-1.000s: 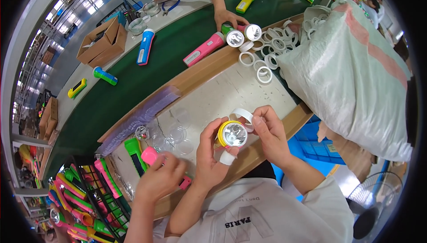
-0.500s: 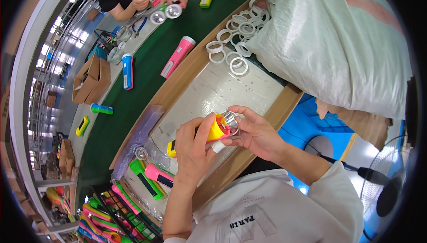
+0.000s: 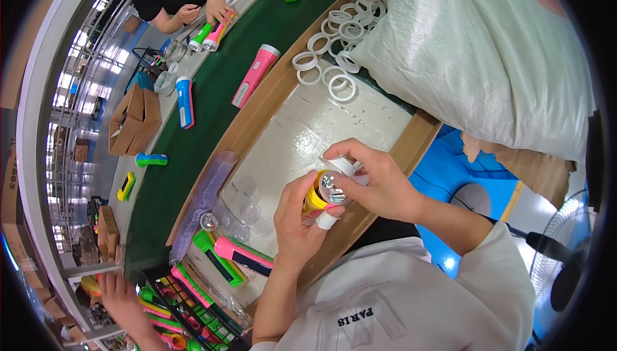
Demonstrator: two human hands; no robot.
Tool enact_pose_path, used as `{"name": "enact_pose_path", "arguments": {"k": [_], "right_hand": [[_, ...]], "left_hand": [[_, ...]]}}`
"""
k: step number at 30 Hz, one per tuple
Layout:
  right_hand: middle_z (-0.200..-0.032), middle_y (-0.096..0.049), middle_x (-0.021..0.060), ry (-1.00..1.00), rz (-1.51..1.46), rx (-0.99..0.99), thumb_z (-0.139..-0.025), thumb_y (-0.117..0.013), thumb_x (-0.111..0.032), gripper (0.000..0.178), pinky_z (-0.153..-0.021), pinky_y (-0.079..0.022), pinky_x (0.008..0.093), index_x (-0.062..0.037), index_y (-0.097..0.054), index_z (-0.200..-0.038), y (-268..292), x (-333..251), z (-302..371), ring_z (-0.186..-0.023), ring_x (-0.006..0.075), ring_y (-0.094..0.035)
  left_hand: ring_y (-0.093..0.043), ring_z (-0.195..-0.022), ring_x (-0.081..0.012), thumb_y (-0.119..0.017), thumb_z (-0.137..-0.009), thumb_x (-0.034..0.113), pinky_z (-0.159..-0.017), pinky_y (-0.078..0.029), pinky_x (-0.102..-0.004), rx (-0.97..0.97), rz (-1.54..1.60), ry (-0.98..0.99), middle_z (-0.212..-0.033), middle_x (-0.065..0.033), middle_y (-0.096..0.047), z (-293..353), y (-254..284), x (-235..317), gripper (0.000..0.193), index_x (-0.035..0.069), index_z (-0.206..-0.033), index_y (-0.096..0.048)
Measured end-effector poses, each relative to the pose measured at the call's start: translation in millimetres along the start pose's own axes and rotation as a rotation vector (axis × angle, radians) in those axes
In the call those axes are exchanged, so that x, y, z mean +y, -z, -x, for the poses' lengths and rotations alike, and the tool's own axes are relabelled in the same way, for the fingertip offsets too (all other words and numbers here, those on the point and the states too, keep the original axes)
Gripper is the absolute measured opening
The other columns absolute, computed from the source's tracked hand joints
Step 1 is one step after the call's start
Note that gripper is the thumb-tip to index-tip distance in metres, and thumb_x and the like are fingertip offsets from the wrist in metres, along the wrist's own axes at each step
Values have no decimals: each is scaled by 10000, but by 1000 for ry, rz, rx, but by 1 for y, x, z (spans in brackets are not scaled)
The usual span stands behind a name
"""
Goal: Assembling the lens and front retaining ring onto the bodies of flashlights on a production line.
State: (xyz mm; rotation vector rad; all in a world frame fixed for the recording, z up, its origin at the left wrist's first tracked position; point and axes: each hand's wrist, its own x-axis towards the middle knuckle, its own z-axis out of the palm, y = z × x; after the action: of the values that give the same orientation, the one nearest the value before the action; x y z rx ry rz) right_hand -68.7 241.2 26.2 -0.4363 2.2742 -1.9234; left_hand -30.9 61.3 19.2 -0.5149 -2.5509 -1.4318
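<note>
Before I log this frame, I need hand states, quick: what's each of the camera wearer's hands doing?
Left hand: closed around the yellow flashlight.
Right hand: holding a white ring, thumb at the reflector.

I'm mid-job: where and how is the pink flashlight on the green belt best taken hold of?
The pink flashlight is probably best gripped around its slim mid-body, below the wider white-rimmed head, coming from above with finger and thumb on its two long sides. It lies on its side with nothing on top; the brown cardboard wall runs along its near side, so straight down looks freer.
</note>
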Motion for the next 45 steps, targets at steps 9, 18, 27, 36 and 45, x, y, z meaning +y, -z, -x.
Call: {"name": "enact_pose_path", "arguments": {"k": [9,18,27,36,45], "right_hand": [[-955,-624,119,95,240,-244,-816,-666,-72,357,-700,-515,341,-61,-512,-1137,-6,-28,-22,-848,214,-651],[-1060,-566,22,-354,-538,-192,-909,-664,-243,441,-705,-531,220,-111,-423,-1254,-4,-36,-21,-949,75,-572],[-958,-520,10,-220,-101,-325,-921,-599,-133,407,-773,-454,243,-117,-415,-1284,-18,-66,-21,-866,76,-502],[-971,-540,109,-153,-60,-210,-911,-593,-175,407,-733,-499,301,-88,-411,-1264,-55,-72,-8,-838,169,-570],[-1073,-538,84,-371,-467,-135,-989,-501,-206,335,-773,-493,272,-76,-425,-1288,-59,-59,-7,-921,113,-551]], "left_hand": [[-542,-1139,-266,-781,-767,97,-915,-499,-373,215,436,65,-1270,-180,-507,28,-6,-12,602,31,-1262,-445],[-525,-1128,-242,-673,-859,84,-977,-429,-373,276,684,48,-1252,-194,-502,33,-10,-3,482,9,-1262,-418],[-549,-1107,-238,-785,-782,138,-919,-478,-348,301,484,0,-1232,-167,-513,41,-21,-7,602,12,-1253,-434],[-488,-1173,-217,-742,-805,75,-1005,-394,-356,528,649,19,-1274,-118,-458,43,-32,4,653,51,-1318,-338],[-550,-1092,-205,-734,-837,148,-954,-436,-331,614,664,128,-1204,-116,-537,51,-10,0,558,48,-1280,-410]]}}
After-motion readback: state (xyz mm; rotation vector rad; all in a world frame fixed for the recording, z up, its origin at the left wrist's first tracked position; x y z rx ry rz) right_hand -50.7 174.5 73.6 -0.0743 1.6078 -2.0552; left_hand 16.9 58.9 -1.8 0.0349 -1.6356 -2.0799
